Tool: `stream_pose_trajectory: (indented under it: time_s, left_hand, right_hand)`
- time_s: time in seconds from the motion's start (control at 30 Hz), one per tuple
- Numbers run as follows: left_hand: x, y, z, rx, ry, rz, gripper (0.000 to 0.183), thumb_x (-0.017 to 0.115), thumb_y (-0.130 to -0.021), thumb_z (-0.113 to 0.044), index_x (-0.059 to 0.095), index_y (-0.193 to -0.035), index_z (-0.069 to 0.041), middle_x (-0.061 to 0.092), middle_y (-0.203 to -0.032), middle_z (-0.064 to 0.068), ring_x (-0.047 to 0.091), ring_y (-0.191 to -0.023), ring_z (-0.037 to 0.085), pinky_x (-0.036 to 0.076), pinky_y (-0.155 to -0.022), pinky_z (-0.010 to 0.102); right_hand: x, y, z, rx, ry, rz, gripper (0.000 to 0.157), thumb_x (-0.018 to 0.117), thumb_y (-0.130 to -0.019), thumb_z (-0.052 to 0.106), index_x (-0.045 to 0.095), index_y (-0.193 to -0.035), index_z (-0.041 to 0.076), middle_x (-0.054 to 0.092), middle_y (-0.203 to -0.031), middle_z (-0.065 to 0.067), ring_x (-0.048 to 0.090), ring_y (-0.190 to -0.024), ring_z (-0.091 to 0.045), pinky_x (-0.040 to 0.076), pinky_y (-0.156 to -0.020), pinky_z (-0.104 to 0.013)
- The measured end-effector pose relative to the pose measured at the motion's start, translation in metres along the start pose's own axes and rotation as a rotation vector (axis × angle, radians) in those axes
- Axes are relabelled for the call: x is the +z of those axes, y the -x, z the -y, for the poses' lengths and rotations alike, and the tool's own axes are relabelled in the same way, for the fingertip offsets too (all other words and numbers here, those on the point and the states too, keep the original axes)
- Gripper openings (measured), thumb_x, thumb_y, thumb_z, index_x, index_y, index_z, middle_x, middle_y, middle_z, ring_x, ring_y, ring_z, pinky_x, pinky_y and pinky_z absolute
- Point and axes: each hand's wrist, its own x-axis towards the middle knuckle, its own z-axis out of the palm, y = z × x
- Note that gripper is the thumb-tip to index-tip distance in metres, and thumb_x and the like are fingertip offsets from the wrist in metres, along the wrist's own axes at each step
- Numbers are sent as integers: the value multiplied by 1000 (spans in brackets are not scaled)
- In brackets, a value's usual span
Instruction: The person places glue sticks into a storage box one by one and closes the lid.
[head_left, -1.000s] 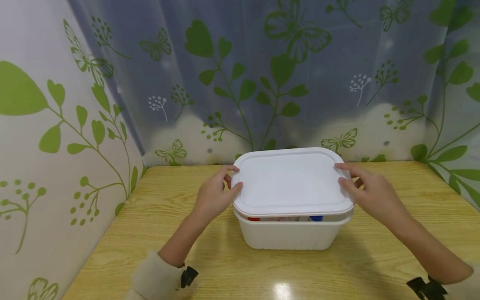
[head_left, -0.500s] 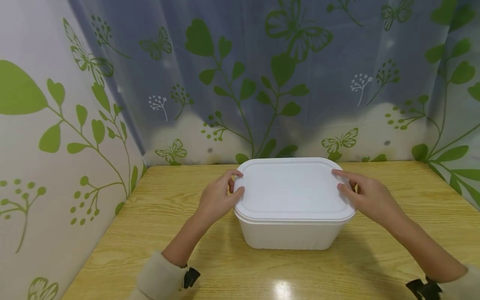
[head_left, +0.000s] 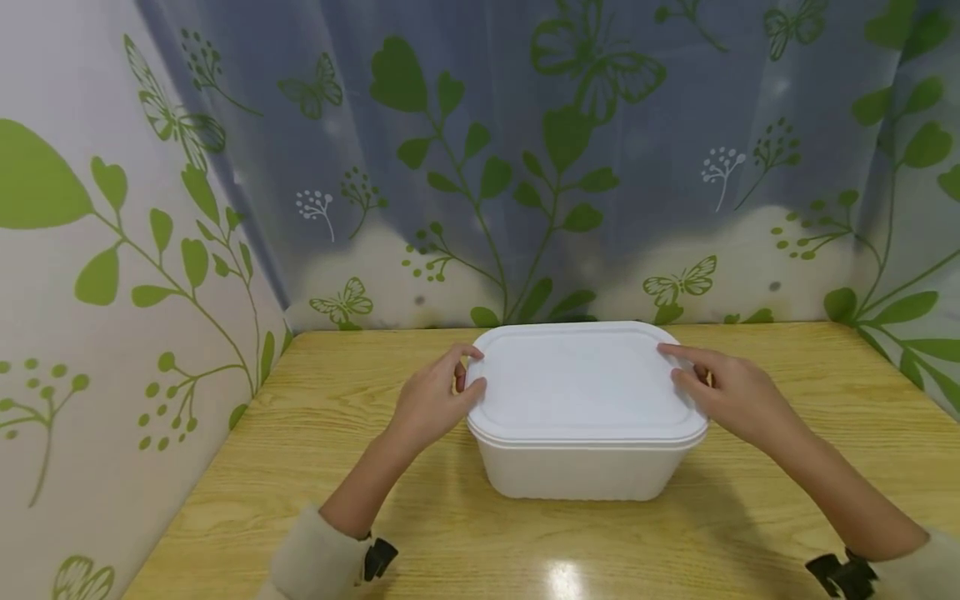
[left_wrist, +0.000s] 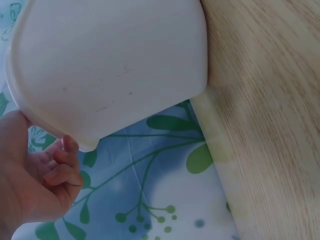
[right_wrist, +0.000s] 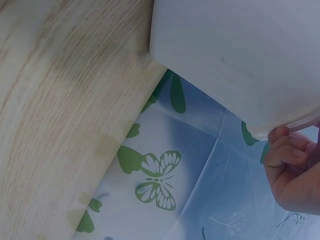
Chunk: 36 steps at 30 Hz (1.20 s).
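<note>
A white plastic lid (head_left: 577, 379) lies over the top of a white storage box (head_left: 577, 475), its rim level with the box's rim along the front. On the left short side, my left hand (head_left: 432, 396) grips the lid's edge, thumb on top and fingers curled at the side. My right hand (head_left: 738, 392) holds the opposite edge in the same way, with thumb and index fingertip on the top. Curled fingers (left_wrist: 65, 172) show right at the rim in the left wrist view. What the box contains is hidden under the lid.
The box stands on a wood-grain table (head_left: 360, 500), close to its back edge. Behind and to the left hangs a curtain (head_left: 465, 167) printed with green leaves and butterflies. A dark strap (head_left: 378, 558) sits at the left cuff, another strap (head_left: 843, 575) at the right.
Both hands have lowered the lid onto the box. The gap at the front, where red and blue things showed, has closed. In the last half second the lid has shifted slightly.
</note>
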Motion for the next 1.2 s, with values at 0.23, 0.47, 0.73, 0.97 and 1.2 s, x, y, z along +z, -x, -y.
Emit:
stream_pose_trajectory:
  time_s: [0.23, 0.47, 0.73, 0.97, 1.2]
  left_hand:
    - [0, 2, -1, 8, -6, 15, 30, 56, -88, -29, 56, -114, -16, 48, -73, -6, 38, -49, 10, 33, -45, 26]
    - [1, 4, 0, -5, 35, 3, 30, 57, -87, -29, 56, -114, -15, 48, -75, -6, 39, -50, 11, 33, -45, 26]
    - [6, 8, 1, -46, 255, -16, 27, 60, -87, -20, 59, -113, -13, 49, -77, 0, 43, -58, 14, 38, -48, 26]
    - [14, 13, 6, -117, 480, 4, 28, 60, -89, -18, 57, -116, -13, 51, -83, 4, 43, -62, 16, 38, -50, 25]
    - [21, 13, 8, -134, 564, -53, 30, 62, -87, -13, 58, -116, -9, 52, -80, 5, 42, -61, 15, 36, -49, 22]
  right_hand:
    - [1, 3, -1, 24, -13, 50, 42, 46, -97, 29, 50, -131, 5, 46, -67, 0, 40, -50, -15, 35, -43, -28]
    - [2, 6, -1, 29, -23, 51, 42, 46, -97, 28, 49, -133, 6, 46, -68, 0, 41, -48, -14, 35, -42, -28]
    - [2, 6, 0, 46, -33, 63, 43, 45, -98, 28, 47, -134, 6, 45, -67, -1, 42, -49, -14, 37, -43, -28]
    - [-1, 7, 3, 59, -47, 72, 43, 44, -98, 29, 47, -135, 7, 44, -65, -1, 39, -49, -14, 35, -42, -28]
    - [8, 8, 1, 104, -164, 20, 43, 45, -97, 30, 48, -134, 9, 44, -67, -4, 36, -51, -14, 34, -42, -26]
